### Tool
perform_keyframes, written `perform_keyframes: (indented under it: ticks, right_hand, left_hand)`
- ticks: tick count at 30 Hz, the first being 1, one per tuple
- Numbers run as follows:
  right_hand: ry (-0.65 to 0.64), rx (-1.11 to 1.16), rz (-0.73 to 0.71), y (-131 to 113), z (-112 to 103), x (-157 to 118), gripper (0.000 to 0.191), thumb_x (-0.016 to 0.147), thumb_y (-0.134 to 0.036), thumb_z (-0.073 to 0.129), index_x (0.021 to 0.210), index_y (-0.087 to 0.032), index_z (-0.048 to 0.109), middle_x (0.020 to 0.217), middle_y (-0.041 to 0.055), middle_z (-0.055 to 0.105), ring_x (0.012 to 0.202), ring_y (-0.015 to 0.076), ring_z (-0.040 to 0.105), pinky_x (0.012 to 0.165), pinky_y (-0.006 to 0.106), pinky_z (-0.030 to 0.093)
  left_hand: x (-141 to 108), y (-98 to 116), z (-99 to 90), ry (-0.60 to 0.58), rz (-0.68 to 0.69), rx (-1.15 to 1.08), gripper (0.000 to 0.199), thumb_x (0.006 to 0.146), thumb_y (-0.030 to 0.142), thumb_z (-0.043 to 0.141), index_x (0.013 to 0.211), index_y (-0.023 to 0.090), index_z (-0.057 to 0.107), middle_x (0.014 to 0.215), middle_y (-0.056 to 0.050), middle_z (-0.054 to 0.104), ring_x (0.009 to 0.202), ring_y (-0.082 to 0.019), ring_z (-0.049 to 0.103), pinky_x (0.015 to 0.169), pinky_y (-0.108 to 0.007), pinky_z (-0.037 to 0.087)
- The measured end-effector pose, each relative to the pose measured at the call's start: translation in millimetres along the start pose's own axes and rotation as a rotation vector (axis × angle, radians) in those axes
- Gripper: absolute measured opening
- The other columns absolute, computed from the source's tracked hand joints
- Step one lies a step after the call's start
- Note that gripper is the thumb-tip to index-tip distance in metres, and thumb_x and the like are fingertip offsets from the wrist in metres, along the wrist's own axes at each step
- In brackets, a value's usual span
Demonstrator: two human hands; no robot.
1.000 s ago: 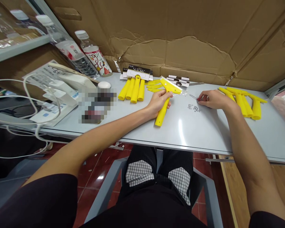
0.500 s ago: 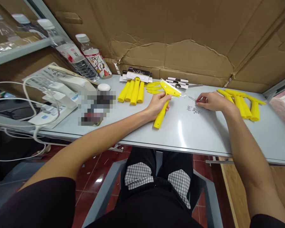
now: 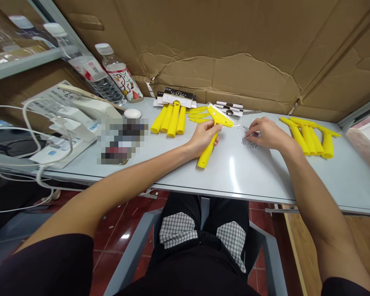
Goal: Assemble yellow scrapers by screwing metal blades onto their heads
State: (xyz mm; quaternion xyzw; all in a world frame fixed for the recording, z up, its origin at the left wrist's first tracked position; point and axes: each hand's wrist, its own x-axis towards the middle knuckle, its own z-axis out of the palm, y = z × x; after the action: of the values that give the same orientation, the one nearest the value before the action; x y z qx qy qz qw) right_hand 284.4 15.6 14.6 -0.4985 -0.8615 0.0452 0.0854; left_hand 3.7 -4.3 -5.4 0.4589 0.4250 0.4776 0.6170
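My left hand point(image 3: 205, 139) grips a yellow plastic scraper point(image 3: 207, 153) by its handle, with the wide head point(image 3: 219, 116) pointing away from me. A thin film or blade edge shows at the head, too small to read. My right hand point(image 3: 264, 133) holds a small red-gripped screwdriver point(image 3: 249, 130), its metal shaft pointing left towards the scraper head. Just below those fingers lies a small pile of silver screws point(image 3: 249, 142). The tip of the shaft stays apart from the scraper, by a small gap.
Yellow handles point(image 3: 169, 121) and yellow scraper heads point(image 3: 197, 115) lie at the table's back left, more yellow handles point(image 3: 311, 137) at right. Bottles point(image 3: 119, 74), a white power strip point(image 3: 61, 148) and cables stand left. Cardboard point(image 3: 222, 49) backs the table.
My right hand has moved left and closer over the screws, with its fingers more curled. The left hand and scraper stay nearly still, and the view has shifted slightly.
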Motion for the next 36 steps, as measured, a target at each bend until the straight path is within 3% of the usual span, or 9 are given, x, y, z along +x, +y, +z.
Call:
perform_keyframes:
  ticks: [9,11,16,18,25,32,36]
  right_hand:
    - [-0.018,0.020,0.012,-1.7,5.2,2.3,0.015,0.091,-0.027,0.068,0.091,-0.028,0.083,0.115,0.0095,0.076,0.116,0.0374,0.063,0.104,0.060,0.048]
    - [0.064,0.077,0.004,-9.7,2.9,2.9,0.016,0.093,-0.028,0.067,0.091,-0.028,0.083,0.110,0.0095,0.076,0.111,0.0356,0.066,0.103,0.056,0.050]
    - [0.463,0.354,-0.049,-48.1,-2.1,3.0,0.019,0.099,-0.038,0.068,0.103,-0.032,0.085,0.111,0.0097,0.075,0.104,0.0314,0.071,0.088,0.048,0.059]
    - [0.521,0.426,-0.060,-63.3,-1.4,3.2,0.019,0.099,-0.040,0.069,0.104,-0.035,0.086,0.112,0.0093,0.075,0.107,0.0316,0.071,0.088,0.048,0.060]
    - [0.515,0.485,-0.103,-77.0,7.3,4.4,0.010,0.095,-0.039,0.076,0.096,-0.036,0.086,0.114,0.0071,0.075,0.109,0.0321,0.070,0.093,0.054,0.060]
    - [0.483,0.705,-0.076,-72.4,11.5,6.9,0.008,0.088,-0.039,0.083,0.091,-0.031,0.083,0.116,0.0080,0.071,0.111,0.0294,0.069,0.084,0.045,0.062]
    - [0.448,0.827,0.022,-72.5,11.6,8.7,0.011,0.081,-0.036,0.087,0.082,-0.027,0.081,0.116,0.0079,0.071,0.108,0.0277,0.069,0.078,0.041,0.062]
  left_hand:
    - [-4.3,5.4,-1.0,-0.063,0.024,0.036,0.017,0.092,0.026,0.077,0.085,0.018,0.063,0.090,0.001,0.062,0.054,-0.006,0.056,0.045,-0.021,0.046]
    - [-7.3,7.6,0.7,-0.062,0.032,0.053,0.017,0.092,0.026,0.078,0.085,0.019,0.064,0.088,0.001,0.061,0.054,-0.005,0.056,0.045,-0.021,0.046]
    - [-19.5,11.9,6.1,-0.101,0.079,0.149,0.007,0.096,0.019,0.070,0.091,0.018,0.067,0.086,0.001,0.063,0.051,-0.006,0.055,0.042,-0.022,0.043]
    - [-23.7,11.7,7.0,-0.132,0.101,0.187,0.005,0.097,0.020,0.070,0.093,0.017,0.068,0.084,0.001,0.063,0.050,-0.006,0.056,0.042,-0.022,0.044]
    - [-26.3,7.8,4.8,-0.166,0.160,0.224,0.017,0.094,0.030,0.078,0.089,0.019,0.067,0.072,0.003,0.058,0.051,-0.008,0.058,0.044,-0.021,0.046]
    - [-28.2,9.8,6.0,-0.163,0.164,0.211,0.010,0.097,0.023,0.072,0.090,0.017,0.067,0.077,0.003,0.060,0.049,-0.006,0.057,0.042,-0.021,0.046]
    - [-28.1,9.8,5.9,-0.172,0.175,0.224,0.009,0.099,0.023,0.070,0.093,0.016,0.068,0.079,0.002,0.060,0.050,-0.006,0.058,0.043,-0.020,0.048]
